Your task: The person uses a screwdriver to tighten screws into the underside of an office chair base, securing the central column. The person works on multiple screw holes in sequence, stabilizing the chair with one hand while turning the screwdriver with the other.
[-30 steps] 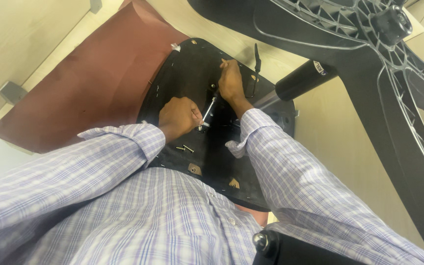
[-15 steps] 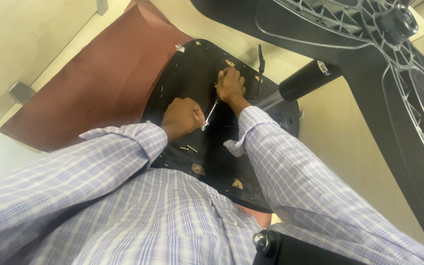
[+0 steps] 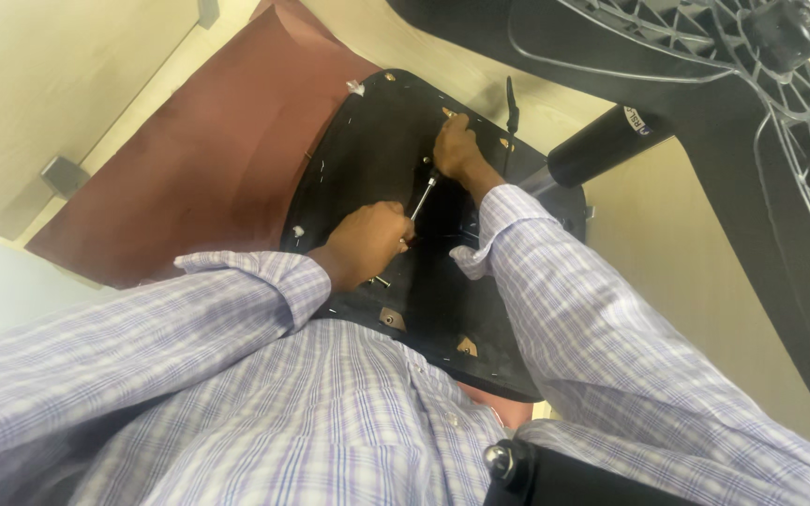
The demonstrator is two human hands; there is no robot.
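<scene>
Black seat underside (image 3: 377, 141), reddish-brown upholstery (image 3: 208, 159), silver tool (image 3: 422, 199), lilac-and-white checked sleeves (image 3: 236, 300), beige floor (image 3: 58, 75).

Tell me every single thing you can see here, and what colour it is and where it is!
Seat underside: one, black, centre, lying on the brown sheet.
Metal tool: one, silver, thin shaft between the two hands on the seat underside.
Brown sheet: one, reddish brown, spread on the floor, left of centre.
Floor: pale beige, all around.
Chair base: one, black with spokes, top right.
Cylinder: one, black, right of the seat underside, leading to the chair base.
Small block: one, grey, on the floor at left.
Shirt sleeves: two, pale purple checked, bottom.
Left hand: gripping the tool's lower end.
Right hand: resting by the tool's upper end.
</scene>
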